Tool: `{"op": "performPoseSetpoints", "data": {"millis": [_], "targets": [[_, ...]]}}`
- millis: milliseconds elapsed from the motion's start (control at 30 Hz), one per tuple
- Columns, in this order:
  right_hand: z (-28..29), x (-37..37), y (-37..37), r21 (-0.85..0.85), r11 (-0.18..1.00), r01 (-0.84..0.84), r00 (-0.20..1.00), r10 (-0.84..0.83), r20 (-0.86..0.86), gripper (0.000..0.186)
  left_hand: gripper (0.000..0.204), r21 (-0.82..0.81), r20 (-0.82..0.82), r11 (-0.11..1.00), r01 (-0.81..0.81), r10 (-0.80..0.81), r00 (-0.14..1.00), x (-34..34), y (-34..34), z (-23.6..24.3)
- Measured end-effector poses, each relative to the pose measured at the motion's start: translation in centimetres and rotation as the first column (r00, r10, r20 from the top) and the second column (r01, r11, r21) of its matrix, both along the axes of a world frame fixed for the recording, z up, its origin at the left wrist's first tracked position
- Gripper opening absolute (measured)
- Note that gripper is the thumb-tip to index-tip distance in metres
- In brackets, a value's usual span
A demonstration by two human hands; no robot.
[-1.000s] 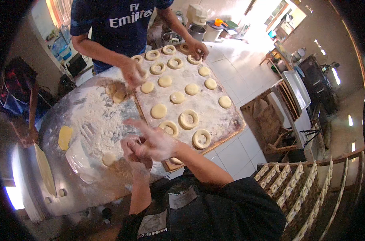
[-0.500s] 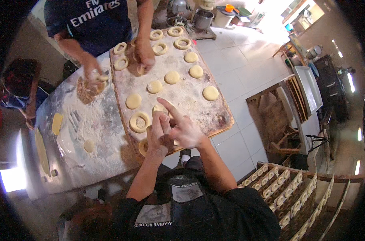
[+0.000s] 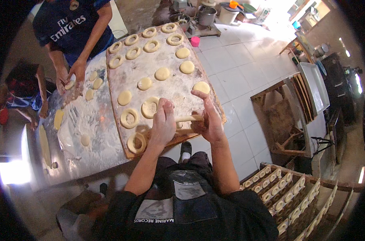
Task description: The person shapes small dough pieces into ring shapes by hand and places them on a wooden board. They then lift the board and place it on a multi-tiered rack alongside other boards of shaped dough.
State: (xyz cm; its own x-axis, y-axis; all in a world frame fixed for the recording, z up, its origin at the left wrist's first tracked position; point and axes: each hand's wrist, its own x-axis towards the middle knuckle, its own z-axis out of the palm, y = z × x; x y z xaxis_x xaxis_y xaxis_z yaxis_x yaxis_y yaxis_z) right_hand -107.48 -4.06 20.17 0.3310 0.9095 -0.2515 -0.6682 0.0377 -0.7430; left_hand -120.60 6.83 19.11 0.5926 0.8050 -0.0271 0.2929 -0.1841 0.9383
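My left hand (image 3: pixel 163 120) and my right hand (image 3: pixel 209 118), both dusted with flour, grip a piece of dough (image 3: pixel 186 119) stretched horizontally between them, their fingers curled round its ends. They are over the near part of a floured wooden board (image 3: pixel 174 92) holding rows of dough rings (image 3: pixel 129 118) and flat dough rounds (image 3: pixel 162 74). One ring lies just left of my left hand, and a round (image 3: pixel 201 87) is just beyond my right fingertips.
A co-worker (image 3: pixel 74 24) at upper left holds a dough piece (image 3: pixel 70 84) over the floured metal table (image 3: pixel 90 152); another person (image 3: pixel 25 88) is farther left. Racks of dough rings (image 3: pixel 287 188) stand lower right, a wooden stand with trays (image 3: pixel 279 112) at right, pots (image 3: pixel 206 16) behind.
My hands were together and now sit apart with dough stretched between them. The co-worker's hands have left the board for the metal table. The view has shifted, moving the board higher in frame.
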Motion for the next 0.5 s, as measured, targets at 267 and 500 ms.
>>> {"op": "performPoseSetpoints", "data": {"millis": [267, 500], "targets": [[-7.0, 2.8, 0.6, -0.402, 0.819, 0.409, 0.295, 0.299, 0.908, 0.086, 0.066, 0.328, -0.615, 0.939, 0.105, 0.127, 0.778, 3.5, 1.6, -4.0], [-6.9, 0.6, 0.6, -0.5, 0.724, 0.476, 0.03, 0.554, 0.832, 0.098, 0.077, 0.352, -0.727, 0.855, 0.381, -0.006, 0.686, 1.9, 0.2, -4.6]]}}
